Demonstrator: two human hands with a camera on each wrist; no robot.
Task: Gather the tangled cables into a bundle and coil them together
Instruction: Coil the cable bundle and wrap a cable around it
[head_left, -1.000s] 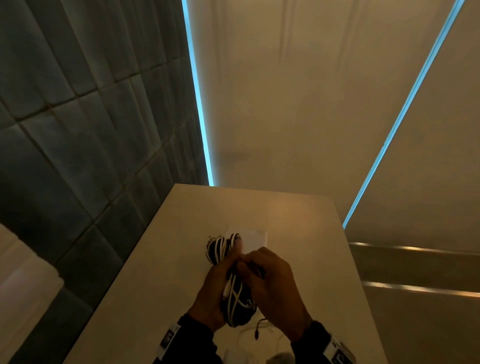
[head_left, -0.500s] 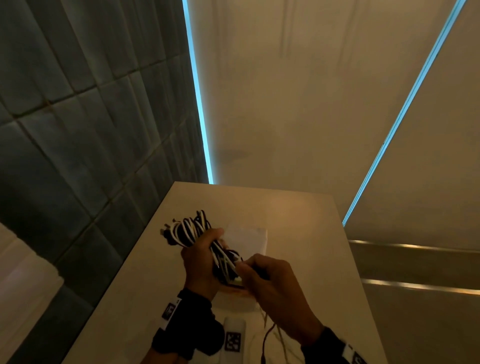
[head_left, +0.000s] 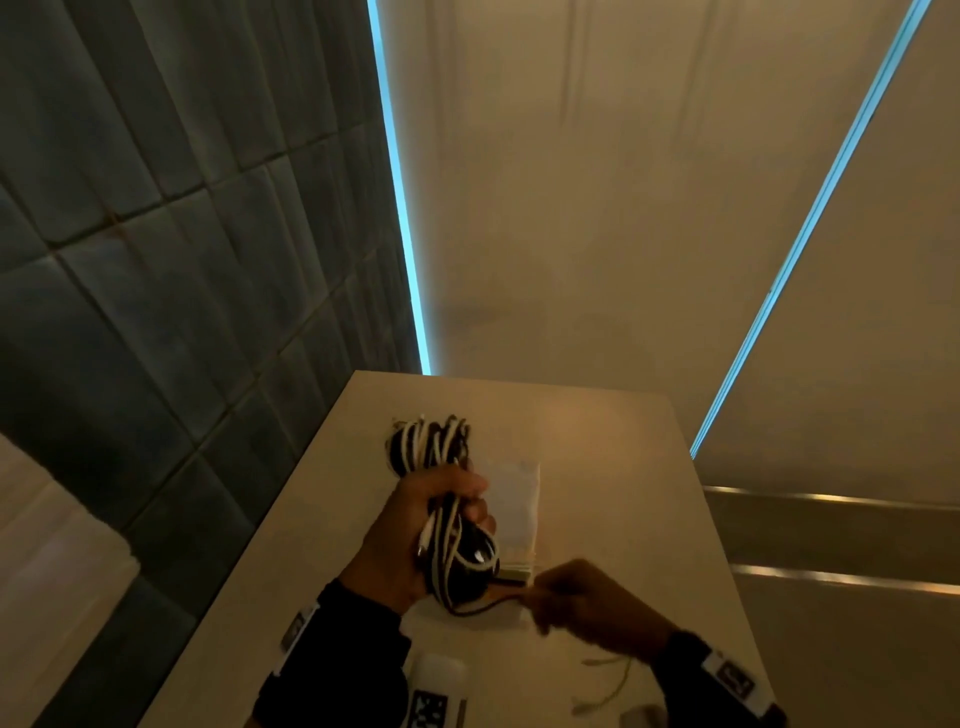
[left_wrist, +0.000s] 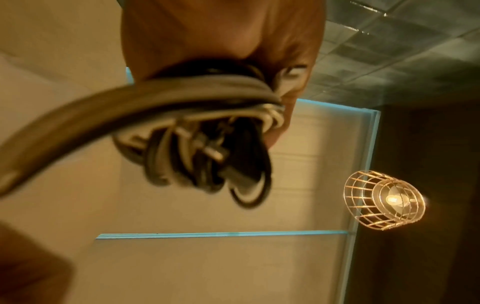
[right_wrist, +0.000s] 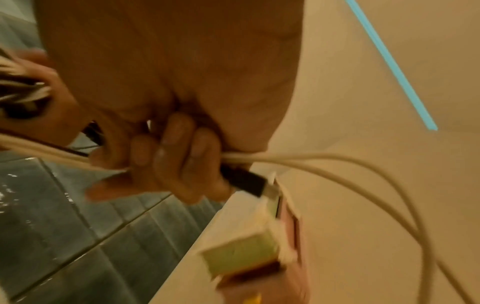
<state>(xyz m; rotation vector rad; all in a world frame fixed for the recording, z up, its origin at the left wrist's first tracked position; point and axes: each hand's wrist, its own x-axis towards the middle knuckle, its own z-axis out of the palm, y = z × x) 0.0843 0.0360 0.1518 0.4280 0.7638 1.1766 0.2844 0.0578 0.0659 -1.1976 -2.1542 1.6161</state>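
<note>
Hands work above the near half of the table (head_left: 597, 441) as we gather the cables. Nearest us, our right hand (head_left: 592, 597) is curled tight around the loose cable ends (right_wrist: 298, 162), a black plug (right_wrist: 246, 182) poking out past its fingers (right_wrist: 179, 148), and one dark strand (head_left: 488, 605) runs from it leftward to the bundle. A little farther out and to the left, our left hand (head_left: 415, 530) is fisted around the waist of the black-and-white cable bundle (head_left: 434, 447), held off the table with its long axis pointing away from us, loops fanning beyond the fist toward the far edge. We judge the coming wrap turns on this: the free tail lies right of the bundle, across its axis, in the right hand. A pale packet (head_left: 514, 499) lies on the table just beyond the hands.
</note>
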